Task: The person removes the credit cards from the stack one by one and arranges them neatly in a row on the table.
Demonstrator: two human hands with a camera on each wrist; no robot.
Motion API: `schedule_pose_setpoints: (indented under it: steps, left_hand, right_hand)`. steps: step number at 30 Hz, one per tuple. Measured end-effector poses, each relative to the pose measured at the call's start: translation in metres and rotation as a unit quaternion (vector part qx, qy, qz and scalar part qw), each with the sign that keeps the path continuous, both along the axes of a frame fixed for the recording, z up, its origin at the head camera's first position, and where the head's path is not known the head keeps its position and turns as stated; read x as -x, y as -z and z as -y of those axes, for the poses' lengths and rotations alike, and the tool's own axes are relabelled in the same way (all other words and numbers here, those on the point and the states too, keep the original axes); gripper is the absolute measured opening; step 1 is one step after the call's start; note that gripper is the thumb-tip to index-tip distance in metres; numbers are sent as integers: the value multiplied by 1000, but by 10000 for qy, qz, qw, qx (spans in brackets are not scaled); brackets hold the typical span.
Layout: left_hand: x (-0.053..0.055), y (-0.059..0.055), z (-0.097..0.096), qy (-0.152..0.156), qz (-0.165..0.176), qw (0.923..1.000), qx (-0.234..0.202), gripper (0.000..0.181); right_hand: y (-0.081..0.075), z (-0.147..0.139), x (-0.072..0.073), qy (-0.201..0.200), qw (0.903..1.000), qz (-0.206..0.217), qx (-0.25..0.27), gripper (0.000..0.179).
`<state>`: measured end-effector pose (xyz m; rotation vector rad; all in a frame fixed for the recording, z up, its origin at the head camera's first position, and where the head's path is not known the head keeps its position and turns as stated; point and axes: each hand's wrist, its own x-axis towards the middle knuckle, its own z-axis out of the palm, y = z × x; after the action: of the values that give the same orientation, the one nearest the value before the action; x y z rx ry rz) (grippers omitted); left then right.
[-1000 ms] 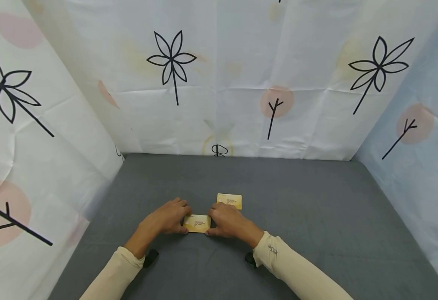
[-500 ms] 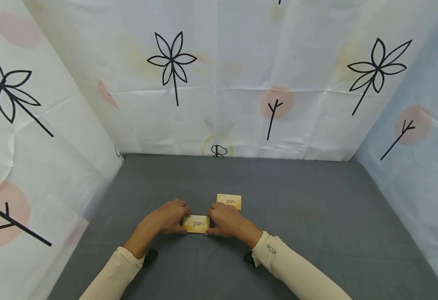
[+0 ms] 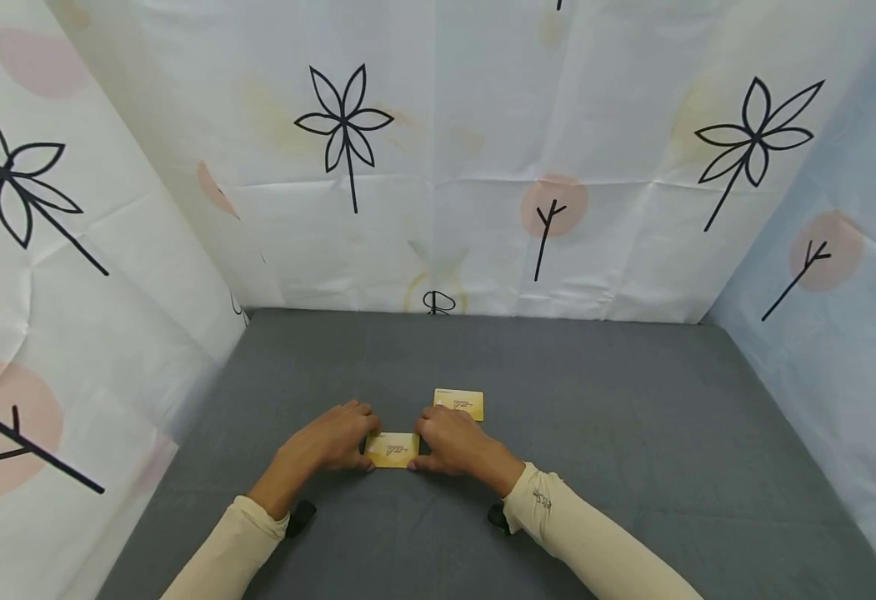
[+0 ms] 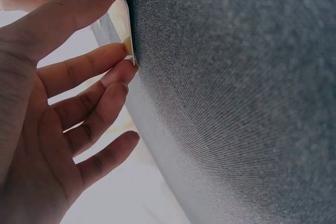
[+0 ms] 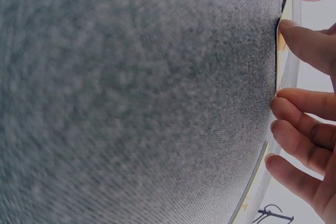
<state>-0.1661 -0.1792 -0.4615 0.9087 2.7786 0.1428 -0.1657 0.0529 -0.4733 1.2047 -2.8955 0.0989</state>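
Near card [image 3: 392,451], yellow with printed marks in the middle, sits on or just above the grey table [image 3: 595,417] between the two hands, long side running left to right; cannot tell whether its underside fully rests on the cloth. Left hand [image 3: 336,436] is at the card's left end: thumb on the edge toward the person, forefinger at the far corner, the two pinching the card across its short side. Its remaining fingers are slightly bent and spread, per the left wrist view. Right hand [image 3: 454,439] mirrors this at the right end, thumb and forefinger pinching, other fingers loosely bent. Far card [image 3: 464,402], also yellow and printed, lies on the table beyond the near one and to its right; the right hand's fingers hide its lower left corner in the head view, and contact there cannot be told. Cream sleeves [image 3: 588,533] cover both forearms; a black object [image 3: 301,517] shows beside each wrist. White wall cloth [image 3: 468,100] with line-drawn flowers backs the table.
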Motion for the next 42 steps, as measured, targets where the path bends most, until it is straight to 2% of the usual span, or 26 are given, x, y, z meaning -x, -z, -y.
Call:
schedule_pose_setpoints:
  steps: [13,20,26,36,42]
  left_hand:
    - [0,1,-1,-90,67,9999,71,40]
    - [-1,0,0,-61,45,9999,-75,40]
    - [-2,0,0,-40,12,10000,-25,41]
    - [-3,-3,0,2,-39,10000,-25,41]
    - [1,-2,-1,5,-6,10000,-45,42]
  right_hand:
    - [2,0,0,1,10000,-56,66,41]
    - [4,0,0,-30,9998,-165,74,41]
    - [4,0,0,-54,9996,-254,88,40]
    - [4,-2,0,-135,9995,-172,209,41]
    - [2,-10,1,-49,9991,-101,409,41]
